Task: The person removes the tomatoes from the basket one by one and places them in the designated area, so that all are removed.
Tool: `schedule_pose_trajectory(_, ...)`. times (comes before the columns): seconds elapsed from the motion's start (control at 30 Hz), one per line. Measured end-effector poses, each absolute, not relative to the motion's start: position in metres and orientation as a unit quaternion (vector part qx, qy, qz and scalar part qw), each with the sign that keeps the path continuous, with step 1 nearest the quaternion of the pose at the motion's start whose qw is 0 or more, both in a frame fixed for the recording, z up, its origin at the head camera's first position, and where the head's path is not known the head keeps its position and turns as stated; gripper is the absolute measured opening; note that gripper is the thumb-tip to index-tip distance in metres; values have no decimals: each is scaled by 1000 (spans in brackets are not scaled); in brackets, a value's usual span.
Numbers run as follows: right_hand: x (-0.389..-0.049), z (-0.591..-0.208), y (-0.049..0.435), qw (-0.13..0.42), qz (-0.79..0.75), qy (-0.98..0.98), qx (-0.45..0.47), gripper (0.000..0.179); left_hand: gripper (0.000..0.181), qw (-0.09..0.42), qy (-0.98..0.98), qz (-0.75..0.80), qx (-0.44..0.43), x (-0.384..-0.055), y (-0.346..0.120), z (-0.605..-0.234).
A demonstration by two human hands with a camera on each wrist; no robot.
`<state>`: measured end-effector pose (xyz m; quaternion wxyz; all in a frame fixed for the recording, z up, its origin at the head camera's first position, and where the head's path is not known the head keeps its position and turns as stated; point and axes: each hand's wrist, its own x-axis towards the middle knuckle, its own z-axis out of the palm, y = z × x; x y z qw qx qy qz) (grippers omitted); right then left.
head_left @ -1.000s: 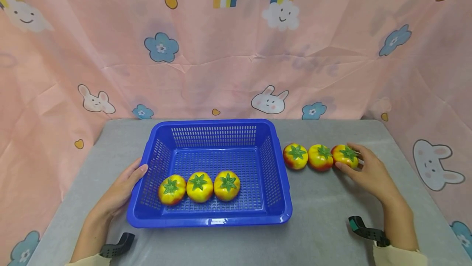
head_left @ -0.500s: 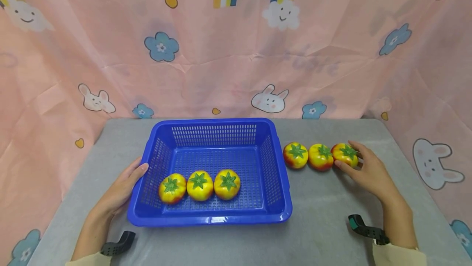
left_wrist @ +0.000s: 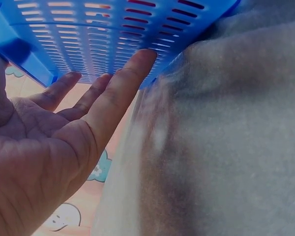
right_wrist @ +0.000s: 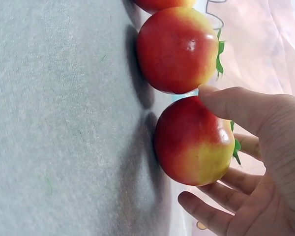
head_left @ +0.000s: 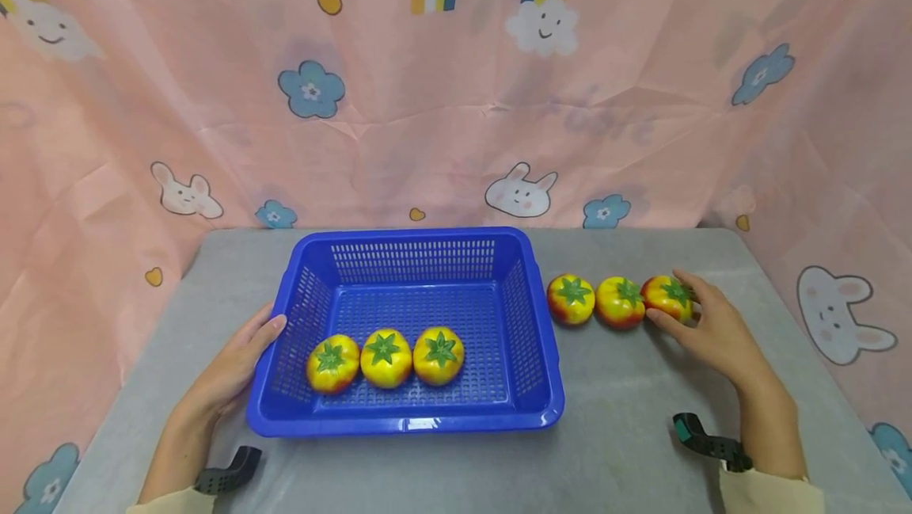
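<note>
My left hand (head_left: 238, 359) holds the left side of a blue plastic basket (head_left: 406, 425), thumb over the rim. In the left wrist view its fingers (left_wrist: 119, 91) lie against the slotted outer wall. Three red-and-yellow tomatoes with green leaf tops, among them the left one (head_left: 332, 365), sit in a row inside the basket's front half. Three more stand in a row right of it: a near tomato (head_left: 571, 300), a middle tomato (head_left: 619, 302) and a right-end tomato (right_wrist: 194, 142). My right hand (head_left: 716, 332) has thumb and fingers around the right-end tomato, which rests on the table.
A grey cloth-covered table (head_left: 620, 451) carries everything. Behind it and at both sides hangs a pink curtain (head_left: 427, 150) with printed rabbits, flowers and a rainbow. Each wrist wears a black strap camera, such as the right wrist device (head_left: 712, 444).
The right-end tomato has turned very slightly to the right in my right hand's fingers. My left hand, the basket and the other tomatoes stay as they were.
</note>
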<state>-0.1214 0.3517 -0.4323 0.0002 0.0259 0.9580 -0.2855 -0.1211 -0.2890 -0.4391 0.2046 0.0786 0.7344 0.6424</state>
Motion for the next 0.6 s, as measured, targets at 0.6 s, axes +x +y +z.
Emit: schedule_pose_trajectory(0.6, -120, -430, 354, 9, -271, 962, 16, 83, 70, 208, 739, 636, 80, -121, -288, -438)
